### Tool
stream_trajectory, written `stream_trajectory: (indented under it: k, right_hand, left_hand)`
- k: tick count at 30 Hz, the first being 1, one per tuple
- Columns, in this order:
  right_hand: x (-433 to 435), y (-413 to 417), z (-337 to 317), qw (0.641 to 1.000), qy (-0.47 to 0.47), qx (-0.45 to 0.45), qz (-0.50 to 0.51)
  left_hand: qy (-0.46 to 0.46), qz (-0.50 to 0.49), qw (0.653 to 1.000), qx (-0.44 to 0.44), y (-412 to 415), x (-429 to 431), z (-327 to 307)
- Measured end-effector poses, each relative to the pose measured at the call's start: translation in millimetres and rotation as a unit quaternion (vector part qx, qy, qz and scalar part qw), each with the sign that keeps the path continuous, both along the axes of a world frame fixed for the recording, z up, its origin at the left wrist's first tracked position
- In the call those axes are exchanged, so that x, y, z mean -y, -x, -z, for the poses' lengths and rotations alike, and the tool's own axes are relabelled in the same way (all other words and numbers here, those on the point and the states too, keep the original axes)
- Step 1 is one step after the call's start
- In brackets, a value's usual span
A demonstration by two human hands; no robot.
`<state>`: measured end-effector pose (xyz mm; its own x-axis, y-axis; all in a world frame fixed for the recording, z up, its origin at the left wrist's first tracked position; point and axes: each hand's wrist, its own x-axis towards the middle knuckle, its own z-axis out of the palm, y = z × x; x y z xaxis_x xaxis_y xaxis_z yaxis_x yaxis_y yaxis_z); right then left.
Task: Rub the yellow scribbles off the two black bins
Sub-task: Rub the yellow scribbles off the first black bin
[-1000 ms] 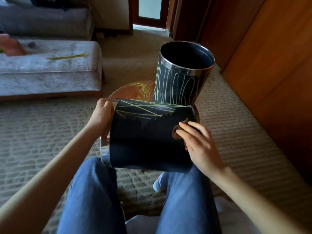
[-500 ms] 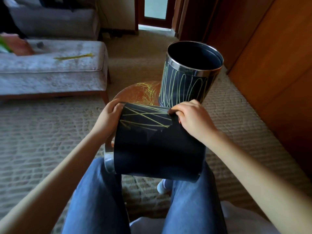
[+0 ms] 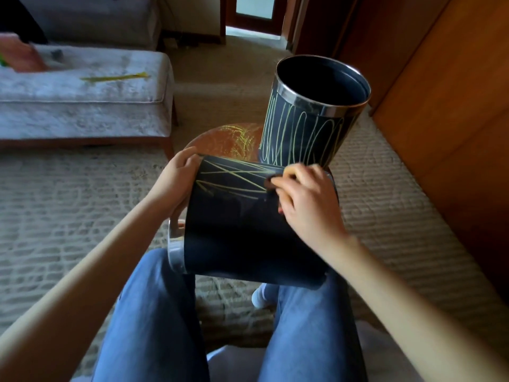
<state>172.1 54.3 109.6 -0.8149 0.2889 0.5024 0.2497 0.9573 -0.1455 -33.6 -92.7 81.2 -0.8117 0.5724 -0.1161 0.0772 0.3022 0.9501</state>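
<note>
A black bin (image 3: 242, 232) lies on its side across my knees, its chrome rim to the left. Yellow scribbles (image 3: 234, 179) cross its far upper part; the near part is plain black. My left hand (image 3: 176, 180) grips the bin at its rim end. My right hand (image 3: 305, 199) holds a small brown cloth or pad (image 3: 271, 183) and presses it on the bin at the right end of the scribbles. A second black bin (image 3: 314, 122) stands upright behind on a round wooden stool (image 3: 225, 139), covered in yellow loops.
The stool top also carries yellow marks. A grey upholstered bench (image 3: 82, 106) with a yellow stick (image 3: 115, 77) on it stands at the left. Wooden cabinet doors (image 3: 440, 119) run along the right. Beige carpet (image 3: 68, 202) covers the floor. A doorway opens at the far end.
My right hand moved from the bin's middle up to its far edge, then back a little onto the scribbles with the pad. The left hand kept its grip at the rim.
</note>
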Motion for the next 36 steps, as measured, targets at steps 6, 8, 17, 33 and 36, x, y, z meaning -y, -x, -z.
stream_trajectory:
  k: [6, 8, 17, 33, 36]
  right_hand:
    - [-13, 33, -8, 0.997, 0.01, 0.074, 0.008]
    - [9, 10, 3, 1.0, -0.004, 0.007, -0.019]
    - [39, -28, 34, 0.983, -0.074, -0.022, -0.167]
    - [63, -12, 42, 0.98, -0.057, -0.034, -0.189]
    - [55, -13, 43, 0.96, -0.114, -0.02, -0.256]
  left_hand:
    - [0.014, -0.011, 1.0, 0.008, 7, 4, 3]
    - [0.02, -0.009, 1.0, 0.011, 8, 4, 5]
    - [0.023, 0.0, 1.0, 0.007, 6, 0, 1]
    - [0.0, -0.005, 0.999, 0.051, 11, -1, 3]
    - [0.007, -0.012, 0.999, 0.04, 4, 2, 2]
